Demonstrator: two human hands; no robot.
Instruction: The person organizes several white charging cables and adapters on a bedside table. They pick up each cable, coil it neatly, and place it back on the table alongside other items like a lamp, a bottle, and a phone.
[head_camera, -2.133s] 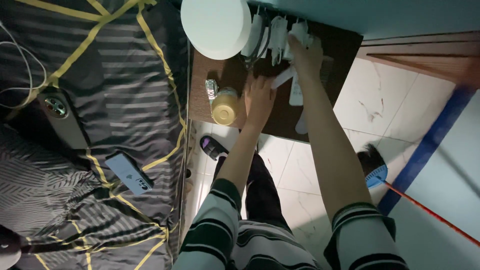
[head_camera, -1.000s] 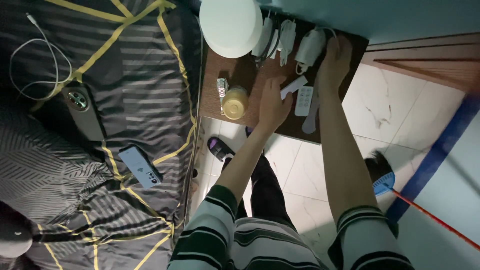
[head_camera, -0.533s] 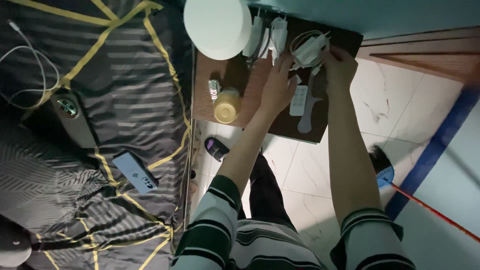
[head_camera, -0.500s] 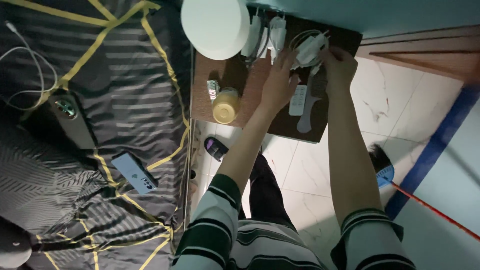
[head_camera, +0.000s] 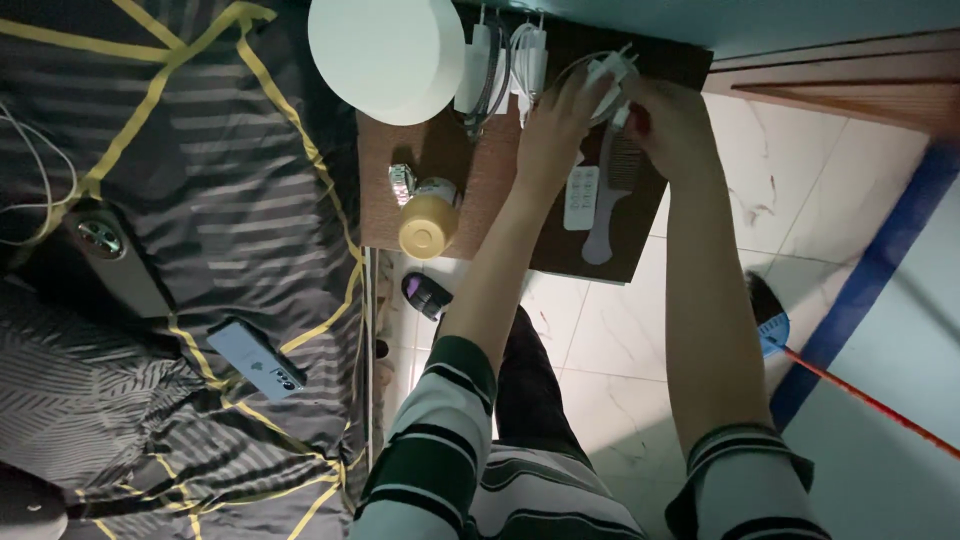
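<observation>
The scene was dim overall, with muted colours. The white lamp shade (head_camera: 385, 55) and pale floor tiles (head_camera: 600, 330) were the brightest areas, without harsh glare. The dark striped bedding (head_camera: 200, 180) sank into shadow at the lower left corner. Edges looked slightly soft and grainy; the hands showed mild blur.

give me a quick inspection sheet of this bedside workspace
surface: brown bedside table, crowded
job's things: white charger with looped cable, held above the table by both hands
clutter: white lamp, yellow-lidded jar, wristwatch, white remote, comb
grippers: left hand and right hand both grip the charger
cables: more white plugs at the table's back edge; white cord on the bed
surroundings: striped bedding, phone, slipper, tiled floor, broom
</observation>
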